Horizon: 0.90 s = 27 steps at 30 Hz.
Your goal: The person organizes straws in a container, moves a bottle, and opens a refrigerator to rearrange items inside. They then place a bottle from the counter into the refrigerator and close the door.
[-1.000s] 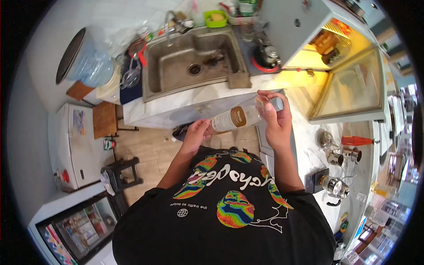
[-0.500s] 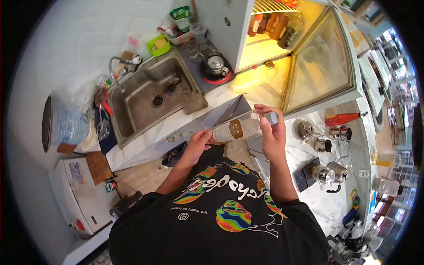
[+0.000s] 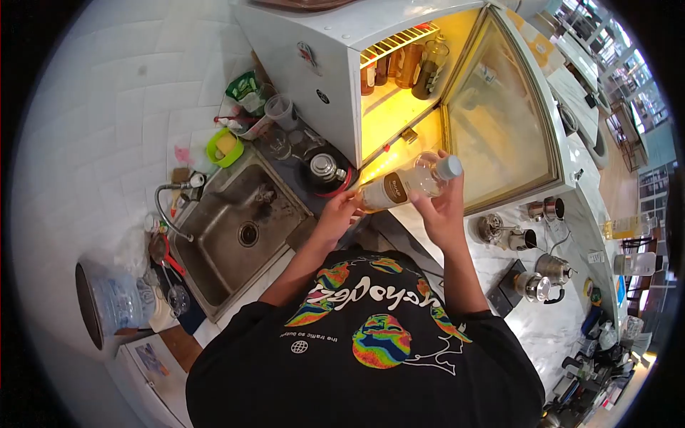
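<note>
Since half a second ago my view has swung so the open glass-door fridge (image 3: pixel 399 93) now sits straight ahead and the steel sink (image 3: pixel 235 221) has slid to my left, while the one brown-labelled bottle (image 3: pixel 403 185) lies tilted on its side in front of the lit shelves. My left hand (image 3: pixel 341 210) is closed round its base and my right hand (image 3: pixel 444 203) is wrapped round its neck under the white cap. I count four dark bottles (image 3: pixel 403 64) on the fridge shelf and two kettles (image 3: pixel 542 282) on the marble table (image 3: pixel 528 328).

Clear glossy plastic bottle (image 3: pixel 401 187), dull steel sink (image 3: pixel 228 232), glossy marble counter (image 3: pixel 531 324)
</note>
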Each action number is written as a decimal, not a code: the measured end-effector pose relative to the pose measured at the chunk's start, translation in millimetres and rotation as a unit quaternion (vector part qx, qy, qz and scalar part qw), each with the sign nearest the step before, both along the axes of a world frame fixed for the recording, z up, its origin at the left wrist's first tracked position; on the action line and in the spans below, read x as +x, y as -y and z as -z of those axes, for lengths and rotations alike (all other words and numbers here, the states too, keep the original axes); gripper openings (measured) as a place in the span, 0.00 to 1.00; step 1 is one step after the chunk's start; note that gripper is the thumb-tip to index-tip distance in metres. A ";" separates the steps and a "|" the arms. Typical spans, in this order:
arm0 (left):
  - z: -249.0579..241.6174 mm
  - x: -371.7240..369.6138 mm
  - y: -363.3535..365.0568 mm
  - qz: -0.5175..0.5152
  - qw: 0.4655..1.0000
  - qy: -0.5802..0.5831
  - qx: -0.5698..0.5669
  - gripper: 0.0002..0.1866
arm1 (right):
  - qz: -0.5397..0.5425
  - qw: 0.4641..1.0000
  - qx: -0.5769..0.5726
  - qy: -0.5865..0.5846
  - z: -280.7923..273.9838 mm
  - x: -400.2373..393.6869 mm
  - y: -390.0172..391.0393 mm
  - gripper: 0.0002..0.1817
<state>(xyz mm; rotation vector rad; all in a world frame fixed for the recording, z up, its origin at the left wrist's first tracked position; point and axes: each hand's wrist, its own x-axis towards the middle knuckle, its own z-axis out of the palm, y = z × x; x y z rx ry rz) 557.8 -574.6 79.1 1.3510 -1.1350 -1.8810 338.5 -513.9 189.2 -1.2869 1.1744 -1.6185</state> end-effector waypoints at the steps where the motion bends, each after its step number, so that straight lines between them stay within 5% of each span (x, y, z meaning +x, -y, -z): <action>1: -1.0 -2.6 8.0 0.008 1.000 0.006 -0.010 0.23 | 0.019 1.000 -0.003 -0.018 5.9 -4.0 9.1 0.42; 12: 5.6 37.9 29.4 -0.040 0.994 0.007 -0.102 0.23 | 0.120 0.991 -0.055 -0.037 12.5 -54.5 142.6 0.28; 21: 24.8 76.2 19.1 -0.226 0.972 -0.010 -0.061 0.20 | 0.244 0.958 0.024 -0.151 51.2 -68.6 274.2 0.40; 27: 24.9 72.9 25.4 -0.247 0.968 0.008 -0.038 0.21 | 0.251 0.945 -0.023 -0.211 81.0 -66.8 335.2 0.39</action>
